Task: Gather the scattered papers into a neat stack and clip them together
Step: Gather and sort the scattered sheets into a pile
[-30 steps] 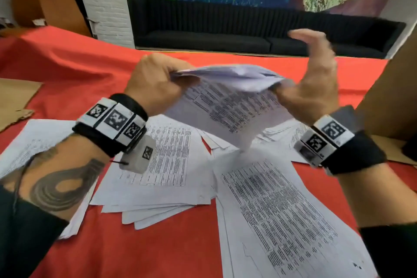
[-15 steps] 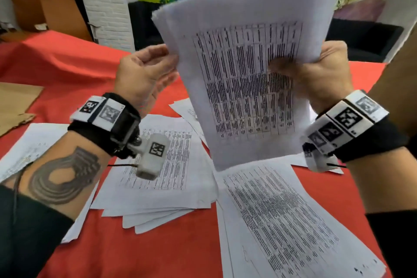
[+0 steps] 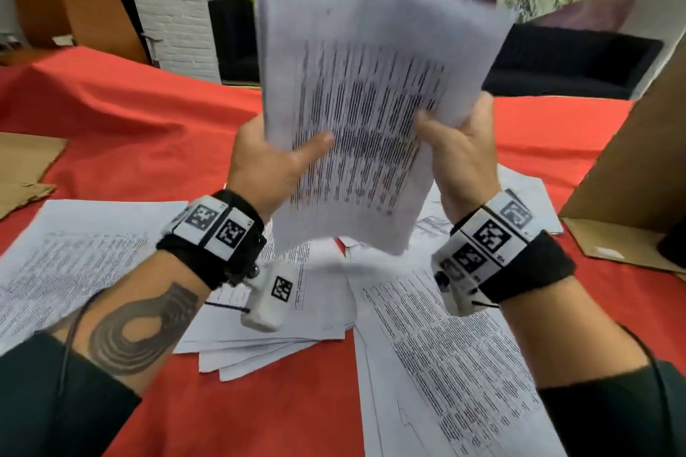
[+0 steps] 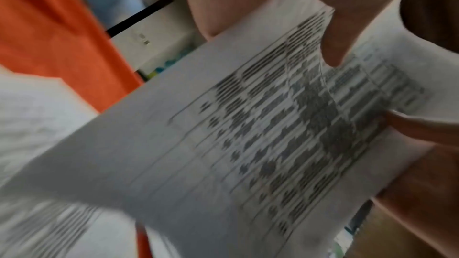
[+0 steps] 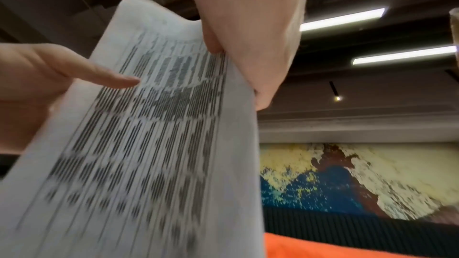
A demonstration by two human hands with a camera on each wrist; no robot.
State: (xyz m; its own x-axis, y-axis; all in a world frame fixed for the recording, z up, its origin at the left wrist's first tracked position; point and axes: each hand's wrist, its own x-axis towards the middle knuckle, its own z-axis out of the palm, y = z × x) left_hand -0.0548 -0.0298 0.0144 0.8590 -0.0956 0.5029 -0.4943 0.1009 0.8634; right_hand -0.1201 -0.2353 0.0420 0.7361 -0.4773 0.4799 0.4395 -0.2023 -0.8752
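Both hands were up w/ the bundle of papers point(image 3: 356, 115) upright above the red tablecloth point(image 3: 156, 130). Left hand point(image 3: 267, 163) and right hand point(image 3: 460, 156) each pinched a lower side edge, thumbs on front. Risk: loose sheets could slide out mid-jog, edges looked uneven. More loose sheets point(image 3: 438, 352) lay under the bundle; no clip seen.

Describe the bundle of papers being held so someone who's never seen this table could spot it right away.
Over the red tablecloth strewn with printed sheets, the left hand and right hand grip one bundle of papers. It alone stands upright in the air; the others lie flat.
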